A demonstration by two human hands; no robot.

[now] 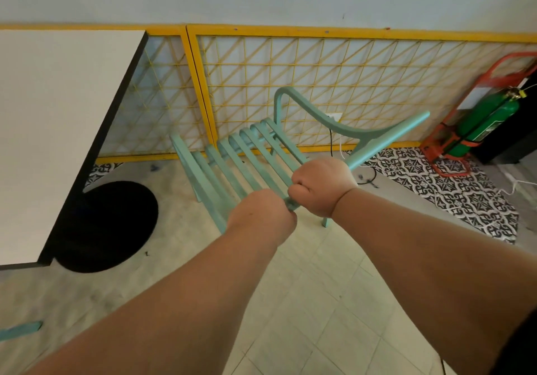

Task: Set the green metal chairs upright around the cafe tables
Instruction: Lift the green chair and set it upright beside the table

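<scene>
Both hands close on 1 green metal chair [241, 157], which hangs tilted in front of the person with its slatted seat sloping down and away to the left of the grip. The right hand [322, 188] is balled into a fist, fingers and thumb wrapped tight round the chair's near rail. The left hand [261, 215] sits just beside it, almost touching, its back to the camera and its fingers curled over the same rail, their tips hidden. From the right fist a straight bar of the chair runs up and to the right, and a curved armrest arches above and beyond the grip. Just below the right wrist 1 chair leg reaches the pale floor tiles [334, 302]. Well to the left of the grip stands a white café table [58, 113] with a dark edge, and under it a round black base [110, 226]. Beyond the chair a yellow lattice panel [319, 78] lines the wall, with a dark cable [331, 142] hanging before it. Far right of the grip a green fire extinguisher [488, 122] leans in a red stand [447, 168] on patterned black-and-white tiles [450, 197]. Low to the left, at the frame's edge, lies another green metal bar [20, 329].
</scene>
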